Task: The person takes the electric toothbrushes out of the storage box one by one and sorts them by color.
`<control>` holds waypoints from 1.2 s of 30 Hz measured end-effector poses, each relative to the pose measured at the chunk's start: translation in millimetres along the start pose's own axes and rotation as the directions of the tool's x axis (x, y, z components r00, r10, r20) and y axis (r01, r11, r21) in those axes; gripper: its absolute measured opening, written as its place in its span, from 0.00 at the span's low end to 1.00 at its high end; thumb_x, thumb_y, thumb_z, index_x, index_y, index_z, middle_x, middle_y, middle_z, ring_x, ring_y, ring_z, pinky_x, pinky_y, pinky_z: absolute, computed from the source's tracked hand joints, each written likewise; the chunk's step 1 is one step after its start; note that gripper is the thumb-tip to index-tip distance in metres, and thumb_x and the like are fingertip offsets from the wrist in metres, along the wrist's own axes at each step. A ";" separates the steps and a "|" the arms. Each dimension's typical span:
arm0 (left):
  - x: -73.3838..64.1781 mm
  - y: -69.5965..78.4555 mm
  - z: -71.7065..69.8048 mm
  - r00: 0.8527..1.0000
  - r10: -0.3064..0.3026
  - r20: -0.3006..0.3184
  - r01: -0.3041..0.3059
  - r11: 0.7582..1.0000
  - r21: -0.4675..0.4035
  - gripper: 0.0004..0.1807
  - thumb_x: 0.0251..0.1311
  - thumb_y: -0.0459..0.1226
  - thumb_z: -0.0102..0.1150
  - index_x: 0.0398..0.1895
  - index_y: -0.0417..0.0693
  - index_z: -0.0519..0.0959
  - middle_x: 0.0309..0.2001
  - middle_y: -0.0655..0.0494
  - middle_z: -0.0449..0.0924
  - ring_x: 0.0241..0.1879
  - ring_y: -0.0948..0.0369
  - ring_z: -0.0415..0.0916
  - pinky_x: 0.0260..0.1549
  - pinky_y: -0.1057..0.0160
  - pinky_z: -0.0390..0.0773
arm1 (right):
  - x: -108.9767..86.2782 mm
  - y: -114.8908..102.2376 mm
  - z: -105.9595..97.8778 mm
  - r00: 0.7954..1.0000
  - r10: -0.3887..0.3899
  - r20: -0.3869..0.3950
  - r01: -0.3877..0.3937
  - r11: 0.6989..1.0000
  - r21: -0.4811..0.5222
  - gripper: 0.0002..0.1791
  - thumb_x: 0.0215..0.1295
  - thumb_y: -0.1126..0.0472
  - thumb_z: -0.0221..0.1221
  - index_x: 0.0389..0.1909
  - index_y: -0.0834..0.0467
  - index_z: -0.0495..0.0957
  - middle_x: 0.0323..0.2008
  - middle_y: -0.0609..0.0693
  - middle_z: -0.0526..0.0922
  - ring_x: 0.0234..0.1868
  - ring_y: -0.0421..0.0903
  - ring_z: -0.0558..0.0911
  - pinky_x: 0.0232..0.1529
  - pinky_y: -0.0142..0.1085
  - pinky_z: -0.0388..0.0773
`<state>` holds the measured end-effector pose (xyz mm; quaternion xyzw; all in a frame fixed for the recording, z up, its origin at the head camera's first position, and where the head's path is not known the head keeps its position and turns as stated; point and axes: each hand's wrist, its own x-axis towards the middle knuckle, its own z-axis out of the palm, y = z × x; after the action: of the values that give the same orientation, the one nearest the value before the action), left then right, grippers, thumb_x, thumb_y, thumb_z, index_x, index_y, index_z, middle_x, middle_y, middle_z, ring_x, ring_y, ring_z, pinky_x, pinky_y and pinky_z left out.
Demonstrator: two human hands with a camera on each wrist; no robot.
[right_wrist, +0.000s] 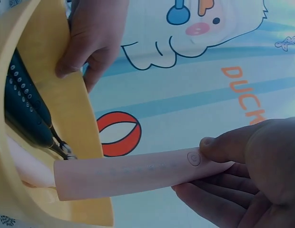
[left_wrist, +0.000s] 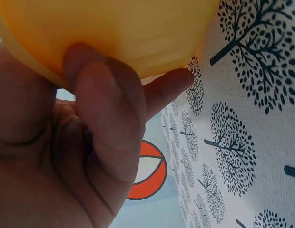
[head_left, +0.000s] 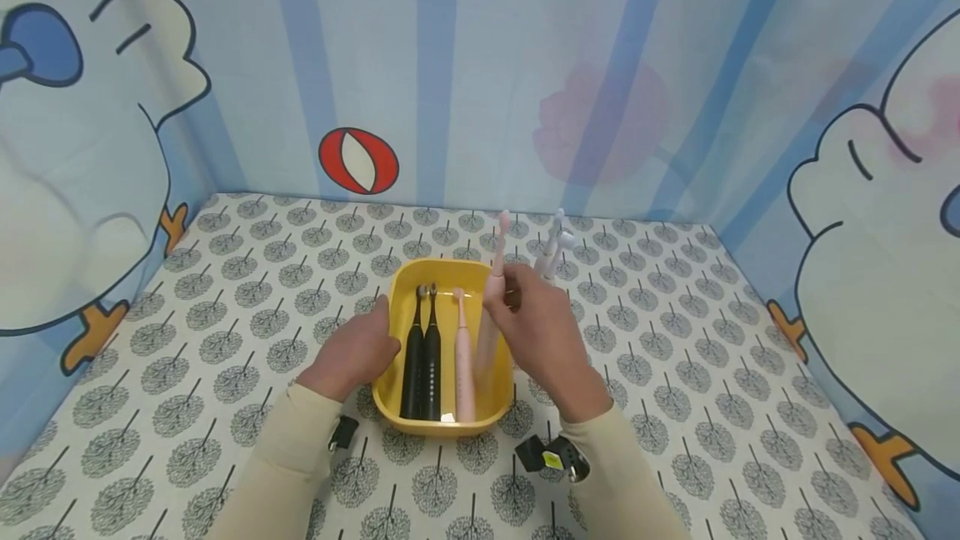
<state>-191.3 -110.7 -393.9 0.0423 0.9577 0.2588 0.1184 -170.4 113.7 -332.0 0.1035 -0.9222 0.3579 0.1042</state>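
A yellow plastic bin (head_left: 480, 428) sits on the patterned cloth. My left hand (head_left: 357, 352) grips its left rim, thumb inside and fingers against the outer wall. Inside lie two black electric toothbrushes (head_left: 432, 361) side by side, with a pink electric toothbrush (head_left: 464, 369) to their right, all heads pointing away. My right hand (head_left: 542, 327) pinches another pink electric toothbrush (right_wrist: 123, 175) near its button, head up. The bottom of that handle hangs over the right part of the bin.
Pale toothbrushes (head_left: 553, 238) show behind my right hand, their lower parts hidden by it. The tree-print cloth (head_left: 225, 340) covers the table. A striped cartoon curtain (head_left: 480, 90) hangs along the back and sides.
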 end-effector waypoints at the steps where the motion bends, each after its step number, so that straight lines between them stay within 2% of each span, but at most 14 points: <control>1: 0.2 -0.1 0.0 1.000 0.000 0.000 0.000 1.000 0.000 0.38 0.64 0.33 0.47 0.73 0.30 0.45 0.29 0.46 0.74 0.21 0.56 0.72 0.20 0.60 0.73 | -0.6 -0.7 -2.2 1.000 0.003 -0.003 -0.003 1.000 0.006 0.19 0.67 0.59 0.61 0.57 0.60 0.74 0.43 0.51 0.83 0.42 0.44 0.83 0.39 0.36 0.81; 7: 0.2 -0.3 -0.1 1.000 -0.004 0.001 0.004 1.000 0.007 0.39 0.64 0.34 0.47 0.74 0.30 0.44 0.30 0.45 0.74 0.22 0.55 0.72 0.21 0.60 0.73 | -5.0 -3.5 -16.4 0.999 0.014 -0.035 -0.013 1.000 0.025 0.22 0.64 0.62 0.63 0.58 0.61 0.73 0.43 0.51 0.83 0.42 0.44 0.82 0.40 0.35 0.81; 17: 1.1 -0.9 0.0 1.000 -0.001 -0.006 0.001 1.000 0.018 0.39 0.64 0.34 0.47 0.74 0.30 0.45 0.29 0.46 0.75 0.22 0.56 0.72 0.21 0.60 0.73 | -12.1 4.1 -37.4 0.995 0.049 -0.090 -0.048 0.999 0.013 0.23 0.65 0.58 0.63 0.59 0.61 0.73 0.44 0.52 0.83 0.43 0.45 0.82 0.42 0.38 0.80; 26: 1.7 -0.9 -0.3 1.000 0.000 -0.003 0.000 1.000 0.025 0.38 0.64 0.34 0.48 0.73 0.30 0.46 0.29 0.46 0.74 0.22 0.56 0.73 0.21 0.60 0.73 | -16.7 23.1 -50.3 0.986 0.055 -0.156 -0.057 0.998 -0.009 0.22 0.66 0.59 0.62 0.58 0.63 0.72 0.44 0.55 0.83 0.43 0.48 0.83 0.40 0.41 0.81; 36: 0.7 -0.9 1.0 1.000 0.001 -0.007 -0.001 1.000 0.016 0.39 0.64 0.34 0.48 0.74 0.30 0.44 0.31 0.45 0.75 0.22 0.56 0.72 0.21 0.60 0.72 | -8.7 54.1 -56.5 0.967 0.073 -0.245 -0.085 0.996 -0.038 0.22 0.67 0.60 0.60 0.58 0.65 0.71 0.46 0.57 0.82 0.43 0.51 0.83 0.38 0.44 0.81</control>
<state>-191.8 -110.9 -395.3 0.0427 0.9602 0.2511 0.1145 -169.8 192.3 -328.0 0.0196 -0.9142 0.3495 0.2044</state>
